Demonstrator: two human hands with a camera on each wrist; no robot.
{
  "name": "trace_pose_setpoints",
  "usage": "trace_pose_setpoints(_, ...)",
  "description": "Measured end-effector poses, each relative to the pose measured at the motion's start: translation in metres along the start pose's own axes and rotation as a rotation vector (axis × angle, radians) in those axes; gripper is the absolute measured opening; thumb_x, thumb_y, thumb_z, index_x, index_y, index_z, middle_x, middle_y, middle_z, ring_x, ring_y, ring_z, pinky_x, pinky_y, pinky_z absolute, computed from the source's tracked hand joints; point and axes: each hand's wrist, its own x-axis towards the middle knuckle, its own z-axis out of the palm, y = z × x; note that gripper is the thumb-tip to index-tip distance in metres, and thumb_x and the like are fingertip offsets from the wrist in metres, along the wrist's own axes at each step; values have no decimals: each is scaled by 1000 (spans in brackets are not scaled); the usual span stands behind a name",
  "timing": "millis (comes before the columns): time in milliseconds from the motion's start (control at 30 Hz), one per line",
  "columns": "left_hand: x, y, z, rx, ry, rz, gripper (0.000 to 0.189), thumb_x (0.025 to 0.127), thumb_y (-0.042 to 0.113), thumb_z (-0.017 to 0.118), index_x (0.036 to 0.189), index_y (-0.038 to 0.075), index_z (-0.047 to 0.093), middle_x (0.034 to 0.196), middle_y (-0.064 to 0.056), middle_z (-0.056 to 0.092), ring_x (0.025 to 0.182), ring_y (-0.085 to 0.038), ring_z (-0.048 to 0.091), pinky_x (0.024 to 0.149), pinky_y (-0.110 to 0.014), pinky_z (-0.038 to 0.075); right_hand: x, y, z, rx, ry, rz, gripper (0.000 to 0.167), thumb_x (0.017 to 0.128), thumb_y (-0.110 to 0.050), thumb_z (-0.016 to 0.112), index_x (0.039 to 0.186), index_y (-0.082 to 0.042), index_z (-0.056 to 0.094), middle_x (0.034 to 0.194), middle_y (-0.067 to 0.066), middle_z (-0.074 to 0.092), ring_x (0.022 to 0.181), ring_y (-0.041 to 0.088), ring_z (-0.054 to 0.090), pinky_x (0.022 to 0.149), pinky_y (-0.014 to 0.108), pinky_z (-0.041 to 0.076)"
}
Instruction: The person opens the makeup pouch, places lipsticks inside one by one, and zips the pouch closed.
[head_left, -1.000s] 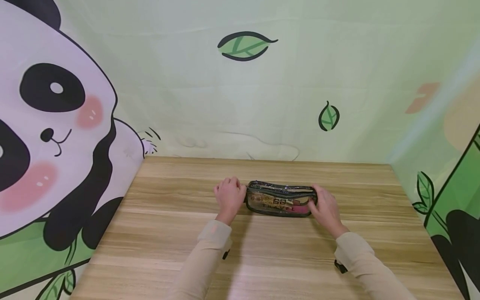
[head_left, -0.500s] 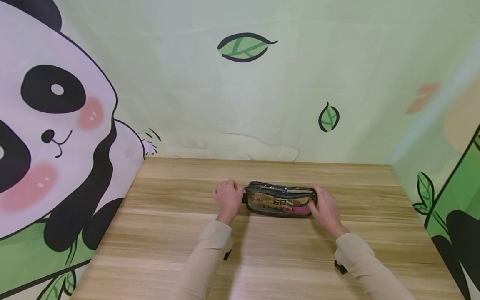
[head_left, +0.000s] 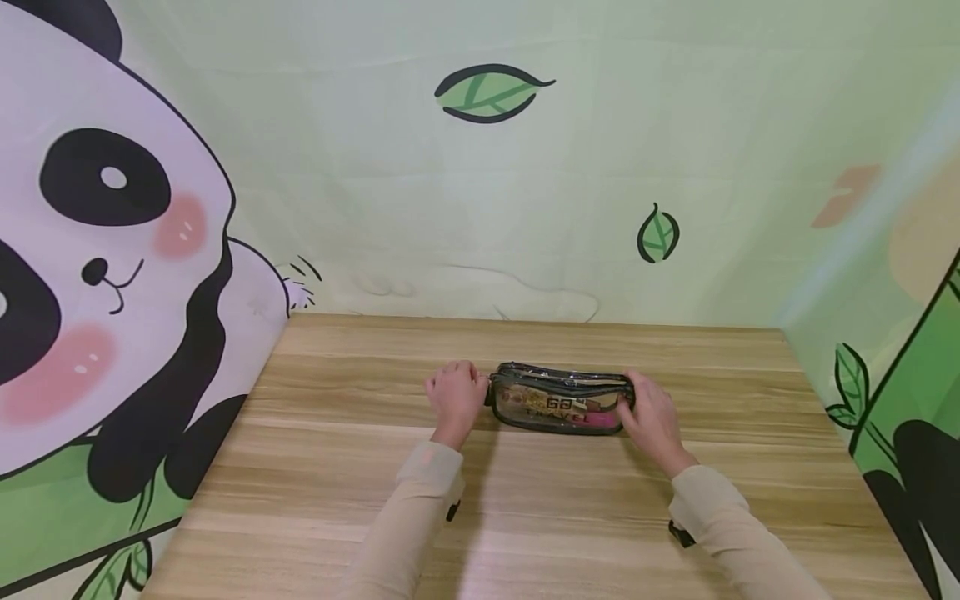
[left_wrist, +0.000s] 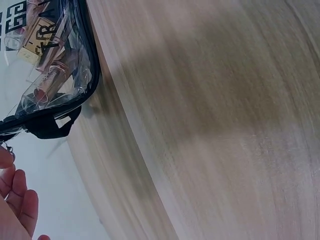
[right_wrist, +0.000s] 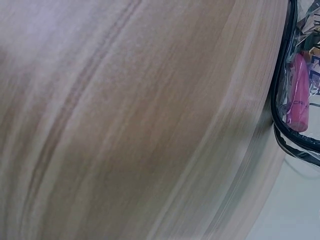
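Observation:
A clear travel pouch (head_left: 555, 404) with black trim stands on the wooden table, its printed side facing me. Through its plastic show small cosmetics, including a pink tube (right_wrist: 299, 95) at the right end and a lipstick-like tube (left_wrist: 47, 85) at the left. My right hand (head_left: 654, 417) grips the right end, thumb on the front; in the right wrist view that hand is out of sight. At the left end my left hand (head_left: 457, 396) pinches a small metal zipper pull (left_wrist: 8, 148), beside a black fabric tab (left_wrist: 52, 125).
The wooden table (head_left: 337, 492) extends around the pouch on all sides. Behind it hangs a pale green backdrop (head_left: 360, 167) with a printed panda and leaves, meeting the table's back edge.
My left hand has shifted slightly left, away from the pouch's end, and the black tab there shows more. The right hand and the pouch have stayed nearly still.

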Motion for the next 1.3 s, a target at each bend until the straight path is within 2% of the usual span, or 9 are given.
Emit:
trace_pose_setpoints(200,-1,-2,4,-4,-54,-8,22,83,31,56,67,18,48,71,1,53,80,-21,47,86,-40,31,0,-1,0,-1,-1,-3,41,72,-8,56,111,1,48,93,21,59,83,34,55,70,46,44)
trace_pose_setpoints(433,-1,-2,7,-1,-31,22,19,84,27,55,68,16,52,75,0,58,82,-23,52,83,-40,34,-1,-1,0,6,-7,5,42,72,-8,56,111,1,47,95,22,58,85,34,55,73,47,43)
trace_pose_setpoints(867,-3,-4,11,-38,-62,3,16,85,23,55,70,16,52,73,0,57,76,-21,48,84,-40,33,-1,0,2,11,-17,2,42,72,-6,56,112,2,47,95,22,58,85,34,55,73,45,44)
trace_pose_setpoints(1100,-2,-6,15,-78,-38,-11,17,84,22,56,68,16,52,70,1,56,76,-21,49,76,-39,33,-1,-1,3,16,-26,9,43,71,-5,56,112,2,47,95,21,58,85,34,54,74,45,44)
trace_pose_setpoints(1300,-4,-8,18,-111,7,13,10,84,19,56,74,15,57,77,0,61,80,-22,52,75,-39,33,-1,-1,2,17,-46,18,47,71,-5,58,116,3,45,99,23,57,89,35,54,79,47,44)
